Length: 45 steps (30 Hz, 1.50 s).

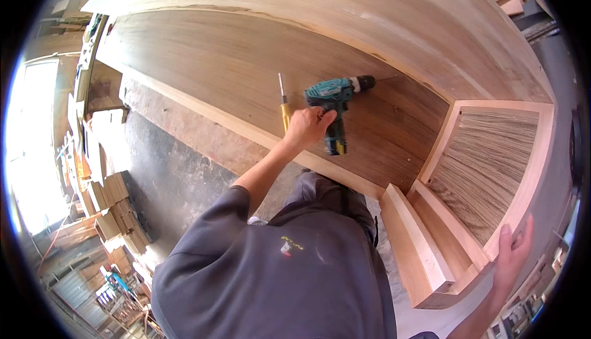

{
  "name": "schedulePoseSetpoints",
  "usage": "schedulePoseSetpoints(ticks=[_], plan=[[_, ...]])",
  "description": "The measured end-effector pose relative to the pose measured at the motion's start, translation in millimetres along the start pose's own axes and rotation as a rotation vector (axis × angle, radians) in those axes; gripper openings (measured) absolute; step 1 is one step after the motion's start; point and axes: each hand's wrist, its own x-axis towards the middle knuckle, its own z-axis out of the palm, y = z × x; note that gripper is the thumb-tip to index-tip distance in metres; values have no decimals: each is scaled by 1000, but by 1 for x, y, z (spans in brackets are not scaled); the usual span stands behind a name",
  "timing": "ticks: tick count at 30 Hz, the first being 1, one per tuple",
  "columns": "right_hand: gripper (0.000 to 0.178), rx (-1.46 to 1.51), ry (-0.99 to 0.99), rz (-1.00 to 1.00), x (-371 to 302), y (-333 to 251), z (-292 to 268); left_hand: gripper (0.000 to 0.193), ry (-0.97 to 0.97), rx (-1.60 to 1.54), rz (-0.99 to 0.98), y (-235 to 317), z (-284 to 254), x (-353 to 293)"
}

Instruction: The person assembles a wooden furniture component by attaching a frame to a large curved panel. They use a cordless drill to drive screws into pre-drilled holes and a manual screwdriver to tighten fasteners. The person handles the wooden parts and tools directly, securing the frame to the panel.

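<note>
My left hand [309, 125] closes around the handle of a teal and black cordless drill [334, 95]. The drill's chuck points right, and a thin bit sticks out of it. Just left of that hand, a screwdriver [285, 106] with a yellow handle lies on the brown wood panel [246, 50]; the hand partly hides it. My right hand [512, 258] is at the outer edge of a pale wood frame [534, 179] with a grained panel inside. Its fingers are stretched and apart, with the thumb against the frame's edge.
A wide pale board [345, 7] rises along the far side of the brown panel. Pale wood strips [422, 240] form a narrow channel at the near right. Stacked wood pieces [114, 210] stand at left beside a bright window [37, 148]. Dark concrete floor [178, 170] shows below.
</note>
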Motion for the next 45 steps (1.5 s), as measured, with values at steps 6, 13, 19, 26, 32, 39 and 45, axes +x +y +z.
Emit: schedulePoseSetpoints(ticks=[6,13,19,26,32,39,45], plan=[[71,244,-71,-48,-16,31,-13,51,298,591,-294,-33,-34,-7],[52,284,24,-366,-32,25,-27,27,432,-794,-206,-61,-60,-50],[33,748,80,-769,-103,142,-91,30,62,-1188,1017,182,-53,-256],[57,696,-359,-1051,-137,192,-56,31,-341,-813,856,325,119,-355],[36,1052,-537,-550,-119,276,-55,44,-268,-359,777,385,205,-338],[27,1388,-499,-90,11,324,-64,39,289,-59,884,434,265,-269],[29,1188,-616,13,137,310,-66,36,589,-25,800,469,269,-194]])
